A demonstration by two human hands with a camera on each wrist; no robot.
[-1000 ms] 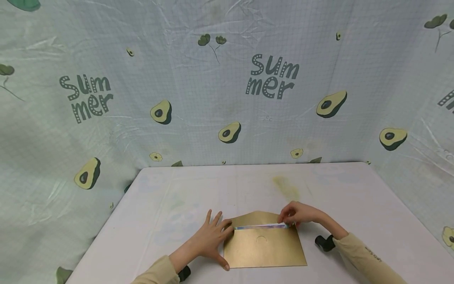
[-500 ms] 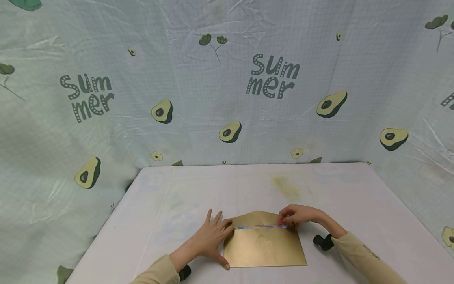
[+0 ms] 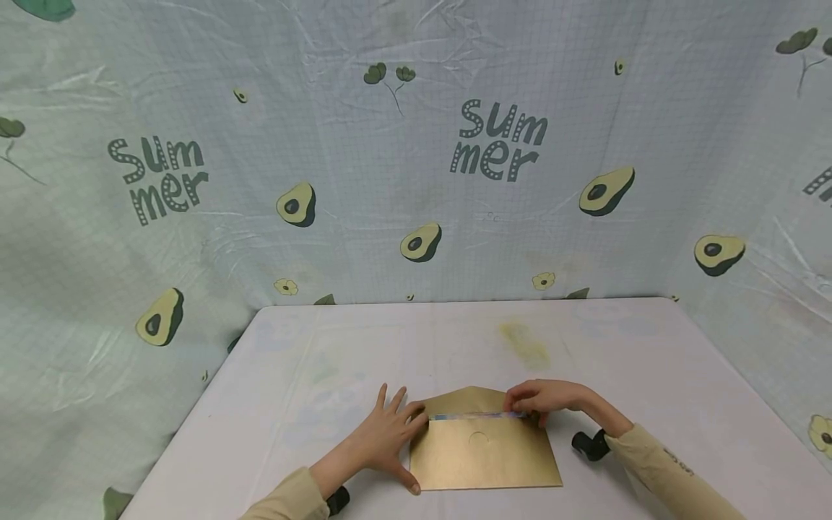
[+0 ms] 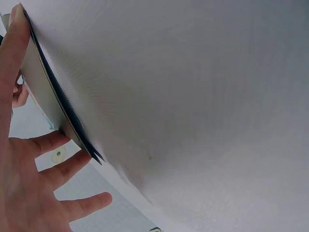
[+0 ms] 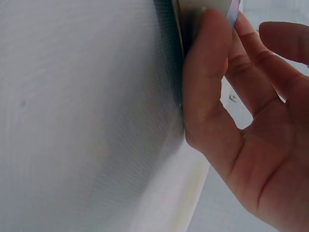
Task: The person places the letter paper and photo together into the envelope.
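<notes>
A gold envelope lies flat on the table, its pointed flap unfolded away from me. A thin blue-violet strip of a card shows along the envelope's mouth; the rest of the card is inside. My left hand rests with spread fingers on the envelope's left side, the thumb near its lower left corner. At the upper right corner, my right hand pinches the card's edge with curled fingers. In the right wrist view, one finger lies against the envelope, with other fingers behind the card.
The white-covered table reaches back to a pale curtain printed with avocados and lettering. A yellowish stain marks the cover behind the envelope. Dark wrist cameras sit beneath both forearms.
The card has slid deeper into the envelope, leaving a narrower strip showing. My right hand has come slightly nearer and to the left with it; my left hand has stayed in place.
</notes>
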